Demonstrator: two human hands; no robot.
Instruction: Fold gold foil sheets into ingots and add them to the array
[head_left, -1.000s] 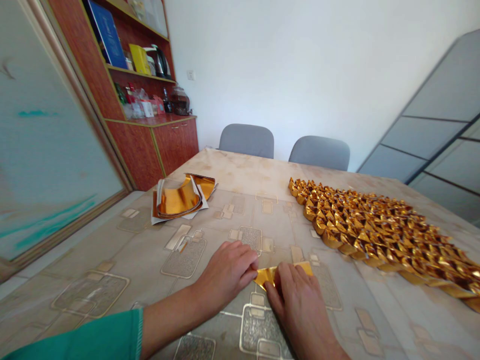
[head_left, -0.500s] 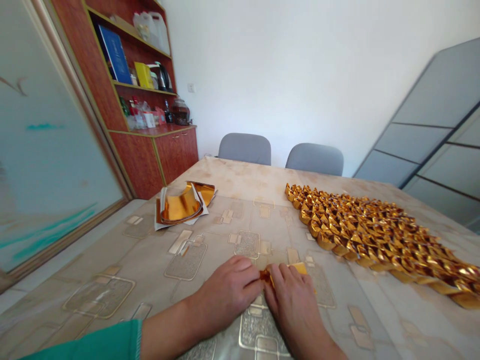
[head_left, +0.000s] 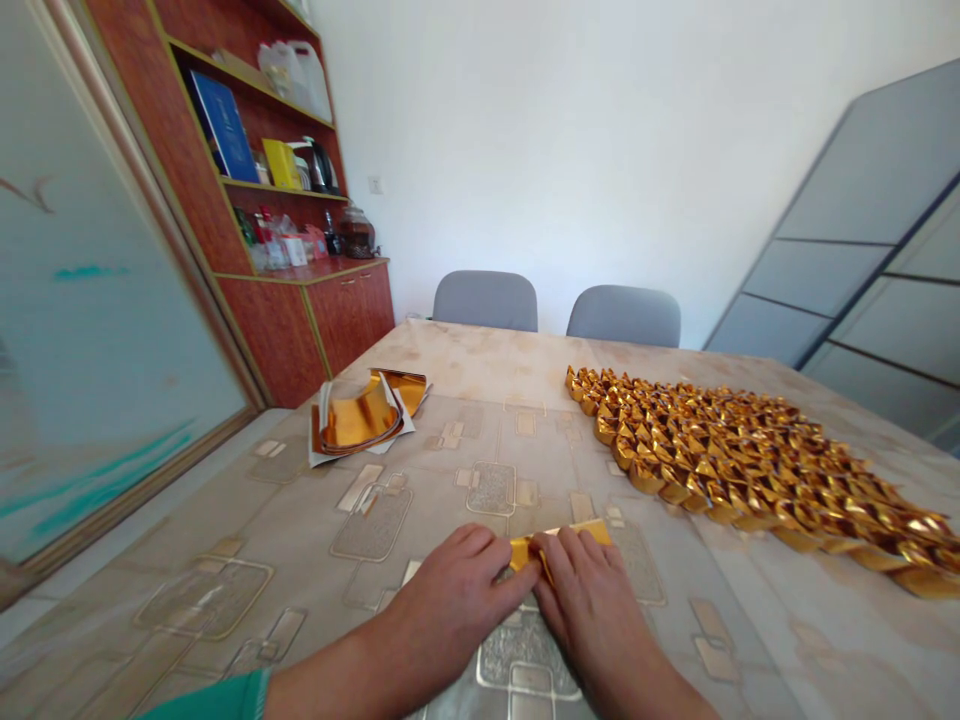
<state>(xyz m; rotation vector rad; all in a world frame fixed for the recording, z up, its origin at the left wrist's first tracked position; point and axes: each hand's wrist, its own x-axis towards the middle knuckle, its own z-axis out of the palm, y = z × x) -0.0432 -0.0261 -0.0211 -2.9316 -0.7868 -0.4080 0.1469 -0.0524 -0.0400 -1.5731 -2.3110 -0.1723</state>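
Note:
Low over the table's near middle, a folded piece of shiny gold foil paper [head_left: 598,530] is held between my two hands. My left hand [head_left: 469,580] pinches its left end, thumb and fingers closed. My right hand [head_left: 581,580] lies over the paper with its fingers closed on it, and a gold edge sticks out past the fingers on the right. Most of the paper is hidden under the fingers. To the right stand many folded gold paper pieces [head_left: 720,450], packed in close rows. A loose stack of gold foil sheets [head_left: 356,418] with white backs lies curled at the left.
A patterned cover lies over the table [head_left: 420,480]. Two grey chairs [head_left: 486,300] [head_left: 624,314] stand at the far side. Behind left is a red-brown cabinet [head_left: 352,310] with bottles, a kettle and a glass jar [head_left: 358,232]. A frosted glass panel [head_left: 90,300] borders the left.
My left hand has shifted slightly, and more of the gold paper now shows between my hands as a flat strip. The camera view has tilted a little.

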